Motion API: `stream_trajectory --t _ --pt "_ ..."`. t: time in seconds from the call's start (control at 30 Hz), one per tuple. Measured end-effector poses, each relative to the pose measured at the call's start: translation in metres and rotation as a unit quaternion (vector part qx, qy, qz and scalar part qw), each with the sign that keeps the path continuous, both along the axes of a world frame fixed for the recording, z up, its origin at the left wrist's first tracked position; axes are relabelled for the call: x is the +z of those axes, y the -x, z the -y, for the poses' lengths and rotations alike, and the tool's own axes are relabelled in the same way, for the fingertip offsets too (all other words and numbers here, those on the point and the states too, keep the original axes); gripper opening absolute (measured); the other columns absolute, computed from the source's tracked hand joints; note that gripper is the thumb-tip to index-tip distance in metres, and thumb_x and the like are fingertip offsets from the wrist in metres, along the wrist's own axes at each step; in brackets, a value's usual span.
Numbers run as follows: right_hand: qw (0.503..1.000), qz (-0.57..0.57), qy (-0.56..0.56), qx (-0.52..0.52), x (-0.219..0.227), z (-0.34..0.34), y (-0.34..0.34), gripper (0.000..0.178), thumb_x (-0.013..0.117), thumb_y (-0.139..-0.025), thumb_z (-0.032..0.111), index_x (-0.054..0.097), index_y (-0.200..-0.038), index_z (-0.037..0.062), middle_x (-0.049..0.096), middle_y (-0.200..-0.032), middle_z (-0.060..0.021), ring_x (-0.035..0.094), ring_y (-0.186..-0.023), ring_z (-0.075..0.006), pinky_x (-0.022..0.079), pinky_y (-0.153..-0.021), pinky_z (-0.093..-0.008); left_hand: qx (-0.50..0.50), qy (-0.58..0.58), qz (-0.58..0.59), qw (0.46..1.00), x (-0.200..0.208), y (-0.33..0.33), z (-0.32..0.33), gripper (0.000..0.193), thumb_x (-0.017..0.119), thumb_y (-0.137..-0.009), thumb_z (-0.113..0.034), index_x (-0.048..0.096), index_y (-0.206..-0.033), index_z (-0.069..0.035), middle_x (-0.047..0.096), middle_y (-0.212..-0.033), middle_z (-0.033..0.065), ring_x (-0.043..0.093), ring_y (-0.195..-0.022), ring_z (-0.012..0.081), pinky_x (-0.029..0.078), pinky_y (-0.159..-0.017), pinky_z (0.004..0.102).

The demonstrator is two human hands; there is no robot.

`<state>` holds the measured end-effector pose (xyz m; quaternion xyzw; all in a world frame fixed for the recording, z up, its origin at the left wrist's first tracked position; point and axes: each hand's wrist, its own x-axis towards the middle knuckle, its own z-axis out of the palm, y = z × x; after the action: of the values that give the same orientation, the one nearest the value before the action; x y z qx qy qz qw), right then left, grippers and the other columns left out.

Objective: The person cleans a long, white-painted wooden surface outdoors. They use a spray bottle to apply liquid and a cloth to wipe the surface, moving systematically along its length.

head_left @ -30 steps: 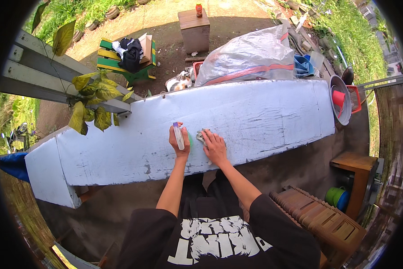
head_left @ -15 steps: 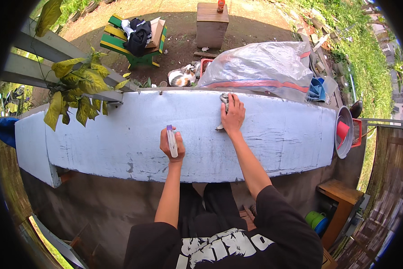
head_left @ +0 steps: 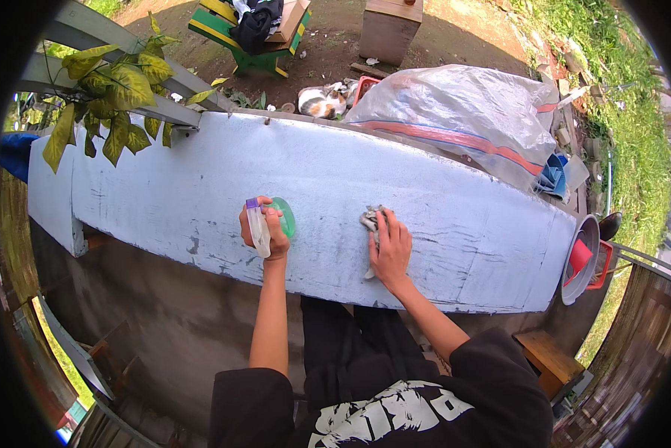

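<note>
My left hand (head_left: 279,240) is closed round a spray bottle (head_left: 285,216) with a white head, purple tip and see-through green body. It is above the pale blue-white tabletop (head_left: 320,168), left of the middle. To its right, my right hand (head_left: 392,252) presses a crumpled grey rag (head_left: 368,217) onto the tabletop. The rag sticks out beyond the fingertips and along the thumb side; the palm hides the rest. Dark scratches and worn patches mark the painted surface.
A large translucent sack (head_left: 455,112) lies along the far edge, near a sleeping calico cat (head_left: 320,103). Yellow-green leaves (head_left: 119,89) overhang the far left. A grey basin (head_left: 583,261) with a red scoop (head_left: 579,255) stands by the right end.
My right hand has drawn the rag from the far edge back toward me. The left hand has shifted a little left and turned, so the bottle's green body now shows. The view has tilted.
</note>
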<state>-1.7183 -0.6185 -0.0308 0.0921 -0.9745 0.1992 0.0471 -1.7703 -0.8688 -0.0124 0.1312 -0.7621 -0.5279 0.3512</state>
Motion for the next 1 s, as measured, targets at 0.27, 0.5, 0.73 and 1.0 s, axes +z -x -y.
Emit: stream_trajectory --t 0.27,0.5,0.73,1.0 --pt "0.901 -0.002 0.027 0.433 -0.011 0.006 0.102 0.053 0.073 -0.081 0.017 0.060 -0.132 0.0149 0.058 -0.137 -0.0013 0.057 -0.113 -0.0204 0.045 -0.091 -0.0346 0.021 -0.010 0.003 1.000 -0.003 -0.004 0.001 0.018 0.061 -0.092 -0.013 0.059 -0.103 0.002 0.067 -0.086 0.0089 0.064 -0.068 0.0152 0.055 -0.068 0.0322" --pt "0.985 -0.147 0.079 -0.040 0.013 -0.014 0.235 0.043 0.068 -0.088 0.014 0.063 -0.130 0.0078 0.059 -0.134 -0.0091 0.056 -0.112 -0.0312 0.046 -0.096 -0.0444 0.036 -0.019 -0.013 0.999 -0.004 0.007 -0.003 0.019 0.061 -0.092 -0.014 0.059 -0.104 0.001 0.066 -0.082 0.0073 0.063 -0.065 0.0135 0.054 -0.064 0.0297" --pt "0.924 0.012 0.001 0.382 0.007 0.005 0.052 0.052 0.067 -0.087 0.014 0.057 -0.139 0.0142 0.054 -0.144 -0.0031 0.057 -0.112 -0.0208 0.045 -0.089 -0.0340 0.027 -0.003 -0.016 1.000 -0.009 0.002 -0.001 0.018 0.060 -0.092 -0.013 0.060 -0.104 0.000 0.066 -0.081 0.0068 0.064 -0.065 0.0140 0.053 -0.064 0.0296" --pt "0.979 -0.091 0.056 0.173 -0.004 0.039 0.211 0.046 0.070 -0.084 0.010 0.063 -0.130 0.0084 0.057 -0.137 -0.0062 0.056 -0.110 -0.0264 0.044 -0.094 -0.0405 0.043 -0.010 0.007 0.999 -0.003 0.002 -0.005 0.018 0.060 -0.091 -0.012 0.060 -0.104 0.000 0.065 -0.081 0.0063 0.062 -0.064 0.0141 0.053 -0.064 0.0291"
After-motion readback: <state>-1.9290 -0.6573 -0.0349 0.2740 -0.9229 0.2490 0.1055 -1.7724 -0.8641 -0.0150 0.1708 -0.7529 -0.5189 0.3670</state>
